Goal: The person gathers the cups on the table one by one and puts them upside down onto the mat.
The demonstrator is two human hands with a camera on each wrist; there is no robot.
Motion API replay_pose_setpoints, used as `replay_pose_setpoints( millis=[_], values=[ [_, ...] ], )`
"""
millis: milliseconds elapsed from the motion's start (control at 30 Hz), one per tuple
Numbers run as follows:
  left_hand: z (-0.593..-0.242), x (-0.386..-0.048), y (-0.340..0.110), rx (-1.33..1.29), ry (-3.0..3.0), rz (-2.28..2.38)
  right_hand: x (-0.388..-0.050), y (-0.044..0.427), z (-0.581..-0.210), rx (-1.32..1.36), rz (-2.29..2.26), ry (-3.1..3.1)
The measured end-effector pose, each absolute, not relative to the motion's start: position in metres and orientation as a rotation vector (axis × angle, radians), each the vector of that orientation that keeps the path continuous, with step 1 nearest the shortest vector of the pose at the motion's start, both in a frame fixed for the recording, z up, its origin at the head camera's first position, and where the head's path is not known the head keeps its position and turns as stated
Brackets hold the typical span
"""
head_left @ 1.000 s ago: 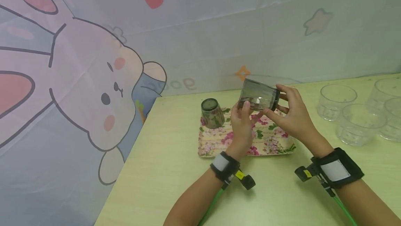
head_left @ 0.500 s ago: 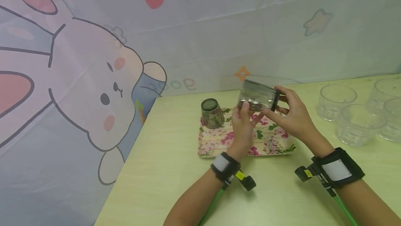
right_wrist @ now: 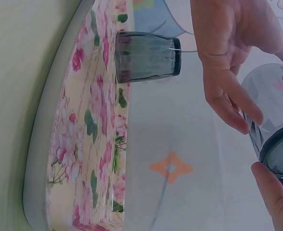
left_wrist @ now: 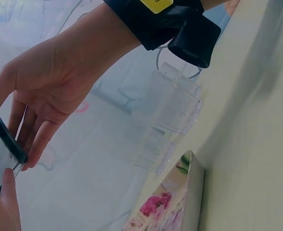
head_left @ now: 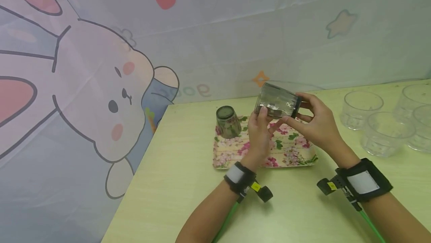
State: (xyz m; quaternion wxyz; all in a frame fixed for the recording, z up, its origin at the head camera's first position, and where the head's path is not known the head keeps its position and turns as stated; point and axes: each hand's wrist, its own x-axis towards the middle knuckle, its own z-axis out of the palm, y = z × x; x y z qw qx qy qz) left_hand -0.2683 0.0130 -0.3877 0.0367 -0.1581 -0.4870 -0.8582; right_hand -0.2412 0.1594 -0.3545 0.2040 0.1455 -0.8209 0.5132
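A smoky grey glass tumbler point(head_left: 277, 100) lies tilted on its side in the air over the tray, held between both hands. My left hand point(head_left: 260, 134) grips it near the rim from below, thumb along its side. At the thick base, my right hand point(head_left: 316, 123) holds it between thumb and fingers. The right wrist view shows the tumbler's dark round base point(right_wrist: 280, 151) close to a fingertip. Upside down on the floral tray point(head_left: 232, 155), at its back left, stands a second smoky tumbler point(head_left: 229, 122).
Several clear glass bowls point(head_left: 387, 134) stand at the right of the pale yellow table point(head_left: 175, 183). A printed cloth point(head_left: 229, 40) with a rabbit hangs behind the table. Each wrist wears a black strap point(head_left: 364, 180) with a small camera and green cable.
The tumbler has turned and tilted slightly in the hands, its rim end rising a little. My left hand and wrist have shifted slightly to the left. The second tumbler, tray and bowls stay put.
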Motion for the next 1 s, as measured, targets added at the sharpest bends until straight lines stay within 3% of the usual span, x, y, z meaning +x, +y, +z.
replay_pose_setpoints(
  millis=[333, 1000],
  values=[
    [-0.384, -0.272, 0.005, -0.398, -1.709, -2.481, -0.241, 0.162, -0.352, 0.356, 1.482, -2.297],
    [-0.375, -0.281, -0.014, -0.553, -1.959, -1.738, -0.244, 0.169, -0.356, 0.332, 1.456, -2.34]
  ],
)
